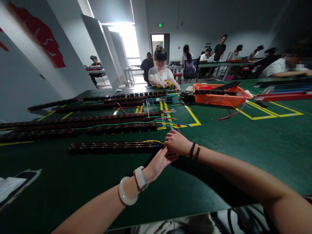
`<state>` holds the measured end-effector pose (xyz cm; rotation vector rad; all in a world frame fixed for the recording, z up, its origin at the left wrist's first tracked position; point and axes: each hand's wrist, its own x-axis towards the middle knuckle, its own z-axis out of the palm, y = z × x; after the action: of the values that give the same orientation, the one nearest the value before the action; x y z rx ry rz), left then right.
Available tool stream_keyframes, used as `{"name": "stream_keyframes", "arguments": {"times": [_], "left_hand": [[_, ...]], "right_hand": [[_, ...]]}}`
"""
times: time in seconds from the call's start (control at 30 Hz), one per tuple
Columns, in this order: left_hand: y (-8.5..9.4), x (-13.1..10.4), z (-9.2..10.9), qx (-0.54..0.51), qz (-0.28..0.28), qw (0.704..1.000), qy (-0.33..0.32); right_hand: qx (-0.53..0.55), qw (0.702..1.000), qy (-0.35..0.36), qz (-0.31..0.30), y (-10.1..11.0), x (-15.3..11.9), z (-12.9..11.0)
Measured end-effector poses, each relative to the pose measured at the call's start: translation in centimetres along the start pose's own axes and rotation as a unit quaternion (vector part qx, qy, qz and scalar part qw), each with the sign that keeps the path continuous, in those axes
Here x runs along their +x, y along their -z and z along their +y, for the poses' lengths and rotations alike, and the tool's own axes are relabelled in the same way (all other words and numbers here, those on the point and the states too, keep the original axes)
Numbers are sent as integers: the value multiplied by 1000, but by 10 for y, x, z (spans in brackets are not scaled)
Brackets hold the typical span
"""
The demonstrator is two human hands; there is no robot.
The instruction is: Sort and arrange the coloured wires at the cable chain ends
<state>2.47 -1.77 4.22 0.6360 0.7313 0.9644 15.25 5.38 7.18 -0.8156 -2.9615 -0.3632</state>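
A black cable chain (112,148) lies on the green table, with a yellow wire (153,141) and a blue wire (155,146) coming out of its right end. At that end my two hands meet. My right hand (176,142) is closed, back upward, with the yellow wire running into its fingers. Just below it, my left hand (158,162) pinches the wires from underneath, some of its fingers stretched under the right hand. The wire tips are hidden by my fingers. Beyond them lie more black cable chains (122,127) with loose coloured wire ends (179,125).
An orange basket (214,100) holding black chain stands at the far side. A co-worker (161,71) across the table handles a yellow tool (165,84). Red and blue strips (282,97) lie far right. A light-coloured packet (14,187) rests near left. Yellow tape (195,118) marks the table.
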Motion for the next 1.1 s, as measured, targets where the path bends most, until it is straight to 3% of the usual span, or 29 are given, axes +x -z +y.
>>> {"name": "stream_keyframes", "arguments": {"times": [0.27, 0.7, 0.93, 1.1], "left_hand": [[4, 8, 0, -136, 87, 987, 9], [10, 14, -2, -118, 58, 991, -16], [9, 10, 3, -78, 20, 997, -12], [8, 9, 5, -74, -6, 997, -16]], "right_hand": [[-94, 994, -26, 44, 0, -4, -26], [-64, 992, -60, 93, -21, -23, -42], [101, 982, -120, 103, 12, -46, -18], [78, 978, -158, 114, 24, -64, -8]]}}
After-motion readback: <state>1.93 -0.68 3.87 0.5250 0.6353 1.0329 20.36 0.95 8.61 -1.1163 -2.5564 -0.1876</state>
